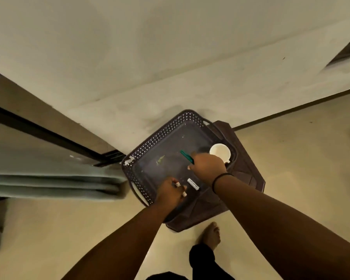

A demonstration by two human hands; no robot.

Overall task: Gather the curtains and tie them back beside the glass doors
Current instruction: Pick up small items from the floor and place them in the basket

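Note:
Grey-green curtain folds point(49, 178) hang at the left, beside the dark frame of the glass door point(40, 130). Both my hands are over a dark plastic basket point(150, 144) to the right of the curtain. My right hand point(207, 164) is closed around a thin green stick-like object point(185, 155) inside the basket. My left hand point(169, 191) is at the basket's near rim, fingers curled around small white pieces; what they are is unclear.
The basket sits on a dark brown plastic stool point(249, 170) against the cream wall point(170, 57). A white cup point(219, 152) stands in the basket's right corner and a small white tube point(193, 183) lies near my hands. My bare foot point(211, 235) is below the stool.

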